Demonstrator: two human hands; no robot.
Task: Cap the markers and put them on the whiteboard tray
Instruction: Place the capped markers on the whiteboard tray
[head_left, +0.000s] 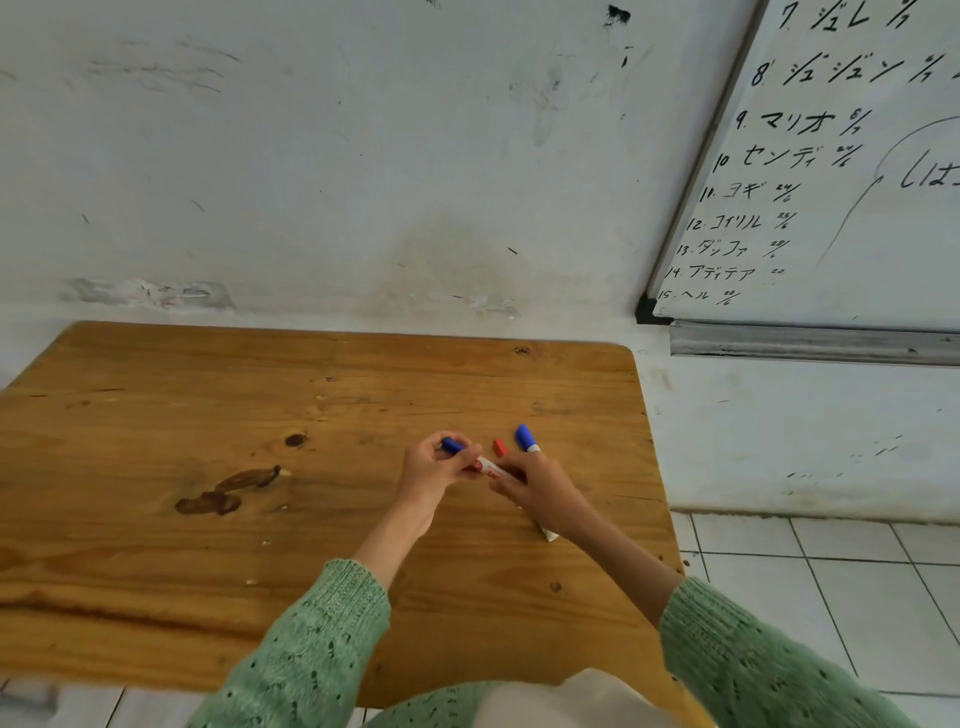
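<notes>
Your table (208, 415) is varnished wood with rounded corners, its grain broken by dark knots and a brown stain. Above it the wall (311, 156) is scuffed white plaster. At the right hangs a glossy whiteboard (857, 208) covered in black writing, with a dull metal tray (810, 343) along its bottom edge, well apart from your hands.

Your left hand (436, 470) is curled around a blue cap (453, 446), pinching it at the end of a white marker (488, 467) with red print. Your right hand (540, 491) grips the same marker's barrel, knuckles up, and also holds a second white marker (548, 532) whose blue cap (524, 435) sticks out beyond the fingers. A small red cap (500, 447) shows between your hands; whether it rests on the table, you cannot tell. Both forearms emerge from loose green knitted sleeves (322, 639).
</notes>
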